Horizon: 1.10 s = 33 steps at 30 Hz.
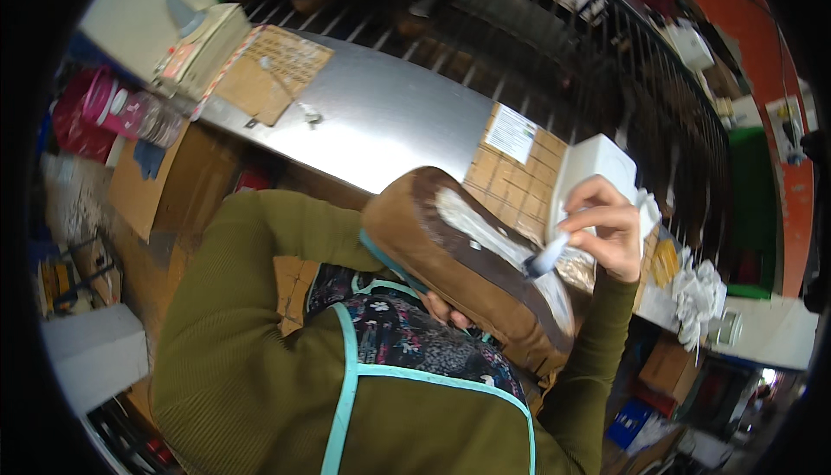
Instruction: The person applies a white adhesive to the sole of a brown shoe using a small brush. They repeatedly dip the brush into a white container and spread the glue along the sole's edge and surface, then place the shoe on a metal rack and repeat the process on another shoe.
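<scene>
A brown suede boot or shoe upper lies across my front, its bottom turned up and tilted. A white, wet-looking coating runs along the darker brown bottom, with a few white flecks beside it. My left hand holds it from beneath; only some fingertips show at its near side, the rest being hidden. In my right hand a small brush with a pale handle is pinched, its dark bristles touching the coated bottom toward the right end. A blue-green edge shows along the upper's left side.
Beyond lies a metal bench with a cardboard piece at left. Right of it are a taped cardboard sheet, a white container and crumpled white cloths. A barred conveyor or rack runs behind. Cardboard box at left.
</scene>
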Each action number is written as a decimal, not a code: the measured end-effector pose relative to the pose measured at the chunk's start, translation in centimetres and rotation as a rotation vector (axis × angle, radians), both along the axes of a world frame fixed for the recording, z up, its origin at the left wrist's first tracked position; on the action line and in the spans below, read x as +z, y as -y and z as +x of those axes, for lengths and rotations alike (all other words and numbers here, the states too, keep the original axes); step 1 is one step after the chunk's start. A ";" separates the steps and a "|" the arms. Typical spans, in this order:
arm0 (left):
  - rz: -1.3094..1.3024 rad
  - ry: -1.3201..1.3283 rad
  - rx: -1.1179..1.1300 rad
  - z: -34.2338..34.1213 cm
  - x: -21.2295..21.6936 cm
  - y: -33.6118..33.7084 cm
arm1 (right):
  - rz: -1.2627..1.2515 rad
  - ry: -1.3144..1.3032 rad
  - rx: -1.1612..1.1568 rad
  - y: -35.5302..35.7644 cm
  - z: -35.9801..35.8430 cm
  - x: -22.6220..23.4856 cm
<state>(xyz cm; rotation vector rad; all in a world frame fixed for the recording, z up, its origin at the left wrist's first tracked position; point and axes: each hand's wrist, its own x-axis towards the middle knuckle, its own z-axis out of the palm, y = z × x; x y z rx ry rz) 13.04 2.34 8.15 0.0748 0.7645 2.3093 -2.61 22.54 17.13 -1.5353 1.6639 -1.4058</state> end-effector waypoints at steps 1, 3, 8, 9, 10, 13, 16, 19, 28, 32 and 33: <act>0.017 0.004 0.057 -0.5 0.0 0.1 | -0.042 0.025 -0.170 -2.2 0.1 -0.3; 0.042 0.019 0.185 -1.1 -0.4 0.4 | -0.088 0.137 -0.527 -6.7 1.1 -2.0; 0.106 0.045 0.480 -4.8 -1.8 1.0 | 0.091 -0.054 -1.147 -13.5 4.1 -7.9; 0.105 0.052 0.540 -5.4 -1.8 1.1 | 0.143 -0.188 -1.159 -13.2 4.4 -8.6; 0.103 0.057 0.581 -6.4 -2.1 1.1 | 0.194 -0.326 -1.176 -12.8 4.7 -9.2; 0.051 0.067 0.655 -9.2 -3.6 1.0 | 0.441 -0.692 -1.297 -12.4 5.3 -10.7; -0.122 0.038 0.658 -11.9 -5.4 0.9 | 0.479 -0.948 -1.320 -11.9 4.7 -10.6; -0.061 0.062 0.662 -13.3 -6.0 0.3 | 0.519 -1.026 -1.204 -11.8 4.2 -9.7; -0.049 0.033 0.514 -13.0 -6.9 0.1 | 0.418 0.375 -1.033 -15.1 2.6 -10.0; 0.071 0.002 0.422 -13.0 -7.1 -0.2 | 0.273 0.650 -1.026 -14.8 2.4 -9.5; 0.085 -0.013 0.411 -13.0 -7.0 -0.2 | 0.238 0.510 -1.079 -13.3 2.6 -8.3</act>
